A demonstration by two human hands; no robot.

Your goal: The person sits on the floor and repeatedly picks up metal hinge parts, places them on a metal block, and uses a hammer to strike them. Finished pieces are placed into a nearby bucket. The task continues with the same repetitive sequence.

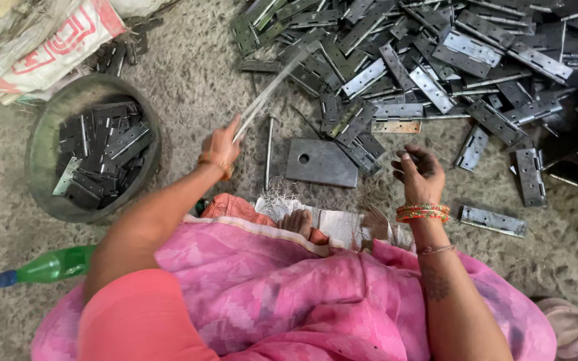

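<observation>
In the head view, the person sat on a rough grey floor, pink cloth across the lap. The left hand was raised and closed around the near end of a thin metal rod, which was blurred and slanted up and away toward the heap of hinges; the fingers were wrapped on it, thumb side up. The right hand hovered above the floor with its fingers loosely curled and darkened by grime; whether it pinched anything small could not be told. Between the 2 hands lay a flat steel plate with 1 round hole, flat on the floor just below the edge of the heap. A second straight rod lay just left of the plate, nearly upright in the picture. A single hinge lay apart, right of the right wrist. To the left, a shallow round metal basin held dark hinges stacked loosely. A green plastic bottle with a blue cap lay on its side near the left elbow, and a printed sack sat at the upper left.
</observation>
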